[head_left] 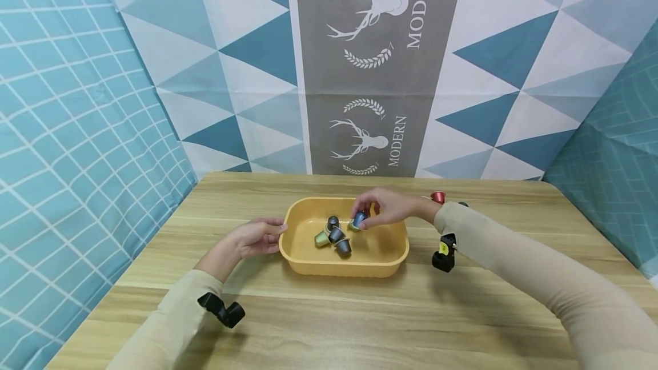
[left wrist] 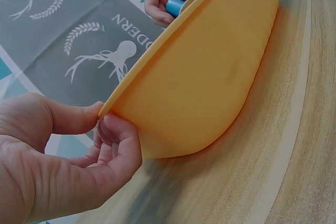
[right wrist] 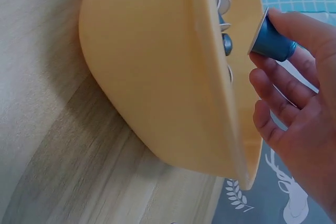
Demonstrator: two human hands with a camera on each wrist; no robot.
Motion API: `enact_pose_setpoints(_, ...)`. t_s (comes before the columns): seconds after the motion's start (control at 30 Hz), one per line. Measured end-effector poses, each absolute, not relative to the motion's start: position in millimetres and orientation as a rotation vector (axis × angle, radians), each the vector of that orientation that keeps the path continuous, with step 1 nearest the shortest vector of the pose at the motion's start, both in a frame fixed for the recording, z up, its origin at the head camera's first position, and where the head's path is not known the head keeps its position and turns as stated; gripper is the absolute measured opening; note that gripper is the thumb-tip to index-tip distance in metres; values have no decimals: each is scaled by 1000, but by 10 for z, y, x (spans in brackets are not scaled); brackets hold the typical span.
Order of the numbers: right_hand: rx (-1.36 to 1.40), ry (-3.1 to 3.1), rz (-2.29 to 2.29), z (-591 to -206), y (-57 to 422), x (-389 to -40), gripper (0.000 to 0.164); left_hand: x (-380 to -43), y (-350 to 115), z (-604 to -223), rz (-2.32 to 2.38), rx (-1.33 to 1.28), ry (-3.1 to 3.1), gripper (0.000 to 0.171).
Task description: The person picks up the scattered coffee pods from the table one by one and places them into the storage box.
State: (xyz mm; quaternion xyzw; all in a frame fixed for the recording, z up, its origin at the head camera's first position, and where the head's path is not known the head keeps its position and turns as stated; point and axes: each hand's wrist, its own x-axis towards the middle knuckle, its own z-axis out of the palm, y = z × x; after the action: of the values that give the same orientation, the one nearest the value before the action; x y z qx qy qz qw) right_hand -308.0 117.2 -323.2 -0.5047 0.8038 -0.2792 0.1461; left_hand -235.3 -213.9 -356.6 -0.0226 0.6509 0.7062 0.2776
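Observation:
A yellow plastic basin (head_left: 341, 269) stands on the wooden table. At its left end my left hand (head_left: 257, 237) pinches the rim, thumb on top and curled fingers below, as the left wrist view shows. Over the basin's right half my right hand (head_left: 386, 206) holds a blue coffee capsule (head_left: 359, 220) between thumb and fingers. The right wrist view shows that capsule (right wrist: 274, 40) lying sideways in the grip, its pale lid toward the basin. Inside the basin lie a pale green capsule (head_left: 321, 238) and several dark capsules (head_left: 342, 248), close together near the middle.
A red capsule (head_left: 438, 197) sits on the table behind the right wrist, with a dark object (head_left: 463, 204) partly hidden by the sleeve beside it. Patterned cloth (head_left: 247, 73) hangs behind the table (head_left: 319, 324), and a blue checked cloth (head_left: 77, 130) borders its left side.

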Motion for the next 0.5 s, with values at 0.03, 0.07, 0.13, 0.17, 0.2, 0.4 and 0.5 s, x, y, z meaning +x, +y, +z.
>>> enact_pose_setpoints(0.03,-1455,2302,-797,-3241,1164,-3087,25,-2355,-2143,-3568,1895,-60,1748,16)
enact_pose_setpoints(0.07,-1451,2290,-789,-3248,1158,-3091,25,-2355,-2143,-3568,1896,-61,1747,16)
enact_pose_setpoints(0.13,-1424,2266,-774,-3260,1148,-3096,25,-2355,-2143,-3568,1898,-61,1745,16)
enact_pose_setpoints(0.17,-1411,2251,-764,-3268,1144,-3099,26,-2355,-2144,-3569,1900,-61,1744,16)
enact_pose_setpoints(0.2,-1388,2238,-753,-3270,1136,-3097,27,-2354,-2145,-3569,1899,-56,1744,16)
enact_pose_setpoints(0.4,-1267,2184,-679,-3315,1089,-3057,27,-2362,-2150,-3576,1899,-56,1750,18)
enact_pose_setpoints(0.5,-1274,2147,-671,-3369,1076,-3056,25,-2366,-2151,-3579,1900,-61,1747,18)
